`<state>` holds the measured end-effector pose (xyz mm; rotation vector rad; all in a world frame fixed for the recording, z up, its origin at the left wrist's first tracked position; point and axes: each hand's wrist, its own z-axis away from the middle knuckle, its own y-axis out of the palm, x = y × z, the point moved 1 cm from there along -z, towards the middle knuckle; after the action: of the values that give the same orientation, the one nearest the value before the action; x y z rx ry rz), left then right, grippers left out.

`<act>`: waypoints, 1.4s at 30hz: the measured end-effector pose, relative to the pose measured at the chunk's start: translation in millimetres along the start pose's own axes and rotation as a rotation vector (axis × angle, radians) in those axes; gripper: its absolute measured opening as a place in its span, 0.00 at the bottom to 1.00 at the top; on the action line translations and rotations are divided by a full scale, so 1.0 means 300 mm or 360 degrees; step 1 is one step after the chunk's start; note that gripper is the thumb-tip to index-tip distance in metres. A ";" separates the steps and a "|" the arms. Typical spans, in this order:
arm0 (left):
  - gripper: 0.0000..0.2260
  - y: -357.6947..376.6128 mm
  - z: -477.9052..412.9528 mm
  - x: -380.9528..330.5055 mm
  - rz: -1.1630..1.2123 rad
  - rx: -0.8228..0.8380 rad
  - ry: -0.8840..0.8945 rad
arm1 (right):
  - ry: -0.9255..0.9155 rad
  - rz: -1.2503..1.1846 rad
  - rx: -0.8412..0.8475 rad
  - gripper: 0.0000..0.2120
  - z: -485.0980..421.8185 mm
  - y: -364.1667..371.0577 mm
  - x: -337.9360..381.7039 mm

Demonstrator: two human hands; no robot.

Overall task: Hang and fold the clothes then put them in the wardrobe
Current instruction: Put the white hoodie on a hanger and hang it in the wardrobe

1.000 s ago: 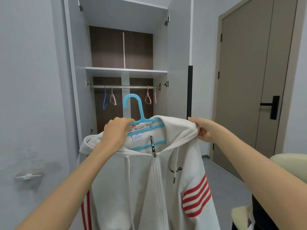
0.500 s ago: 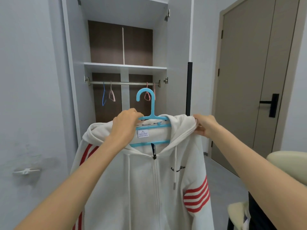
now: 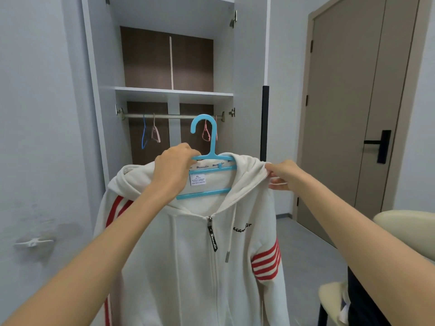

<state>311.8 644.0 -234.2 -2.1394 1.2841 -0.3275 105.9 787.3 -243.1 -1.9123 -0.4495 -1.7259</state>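
Held up before the open wardrobe: cream-white zip-up hooded jacket with red sleeve stripes [image 3: 188, 274], draped over a light-blue plastic hanger [image 3: 213, 149] and hanging front-on. Zipped to the chest, black zip pull dangling, white "XL" neck label showing between the hanger's bars. Hanger hook upright, seen against the wardrobe's metal clothes rail [image 3: 171, 116] but not hooked over it.

Left hand [image 3: 173, 168]: fingers curled tight over the hanger's left arm and the hood fabric lying on it, firm grasp.

Right hand [image 3: 283, 175]: fingertips pinching a fold of the jacket's shoulder fabric at the hanger's right end, cloth pulled taut there.

Behind: tall white wardrobe with dark-brown back panels [image 3: 247, 67], doors open, one white shelf [image 3: 174, 91] above the rail. On the rail, left part: thin blue wire hanger [image 3: 144, 135] just beside a small pink plastic hanger [image 3: 155, 135]. On the right part: second pink plastic hanger [image 3: 206, 134], partly covered by the blue hook.

Right of the wardrobe: closed taupe door [image 3: 341, 102] with black lever handle [image 3: 381, 145]. Lower right corner: cream padded chair back [image 3: 404, 229]. On the left wall: small white hook [image 3: 33, 243].
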 end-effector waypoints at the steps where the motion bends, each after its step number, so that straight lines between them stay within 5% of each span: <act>1: 0.16 0.001 -0.001 -0.002 -0.0001 0.0002 0.0003 | 0.0016 -0.0175 0.0037 0.06 0.005 0.009 0.008; 8: 0.17 0.017 -0.006 0.020 -0.0003 0.0089 -0.0055 | 0.0324 -0.1330 0.0397 0.18 0.022 0.031 0.076; 12: 0.18 0.029 0.010 0.032 -0.0008 0.0134 -0.0079 | 0.0376 -0.1402 0.0710 0.20 0.045 0.051 0.100; 18: 0.19 0.033 0.013 0.041 0.0009 0.0122 -0.0092 | 0.0174 -0.1782 0.0666 0.16 0.051 0.077 0.103; 26: 0.17 0.052 0.015 0.033 0.0100 0.0084 -0.0120 | 0.0138 -0.1642 0.0713 0.10 0.064 0.047 0.103; 29: 0.17 0.045 0.005 0.029 0.0073 0.0069 -0.0138 | 0.0131 -0.1336 0.0405 0.11 0.042 0.034 0.079; 33: 0.17 0.051 0.018 0.027 0.0063 0.0051 -0.0177 | -0.0042 -0.0468 -0.0086 0.17 0.004 -0.012 0.002; 38: 0.16 0.067 0.034 0.017 0.0025 0.0079 -0.0117 | -0.0173 0.0191 0.0099 0.13 0.028 -0.006 0.000; 42: 0.16 0.071 0.040 0.025 -0.0003 0.0118 -0.0074 | -0.0145 -0.0276 0.0289 0.10 0.017 -0.003 0.048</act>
<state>306.5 635.0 -257.4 -2.0739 1.2253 -0.3191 111.4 789.7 -229.1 -1.8724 -0.7993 -1.6446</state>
